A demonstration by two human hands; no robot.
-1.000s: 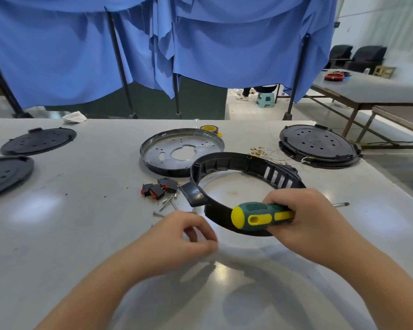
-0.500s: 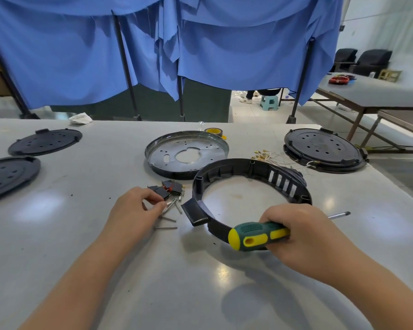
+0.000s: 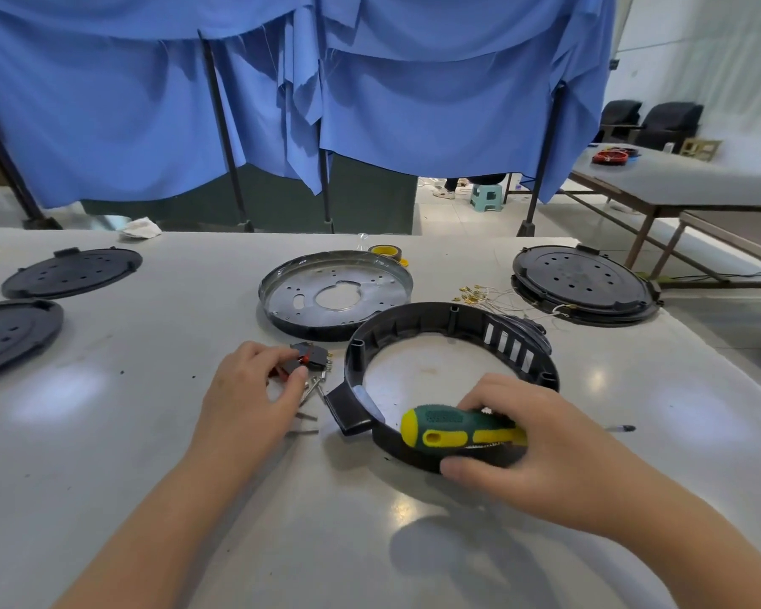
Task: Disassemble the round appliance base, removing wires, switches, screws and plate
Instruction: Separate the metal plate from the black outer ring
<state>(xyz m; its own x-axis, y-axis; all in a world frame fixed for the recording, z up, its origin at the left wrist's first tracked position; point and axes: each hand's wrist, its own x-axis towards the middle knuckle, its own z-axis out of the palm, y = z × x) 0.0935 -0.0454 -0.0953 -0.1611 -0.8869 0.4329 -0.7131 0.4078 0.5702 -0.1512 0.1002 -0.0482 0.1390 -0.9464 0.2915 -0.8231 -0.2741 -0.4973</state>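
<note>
Plainly, the switches (image 3: 306,360) lie under the left hand (image 3: 249,389), its grip pinching them, left of the ring (image 3: 449,345), while the right hand (image 3: 532,446) holds the screwdriver (image 3: 453,432).

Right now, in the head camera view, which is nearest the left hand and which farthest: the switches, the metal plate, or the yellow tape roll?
1. Switches: at the left hand's fingertips.
2. Metal plate: beyond the switches, mid-table.
3. Yellow tape roll: just behind the plate's far rim, farthest.
</note>
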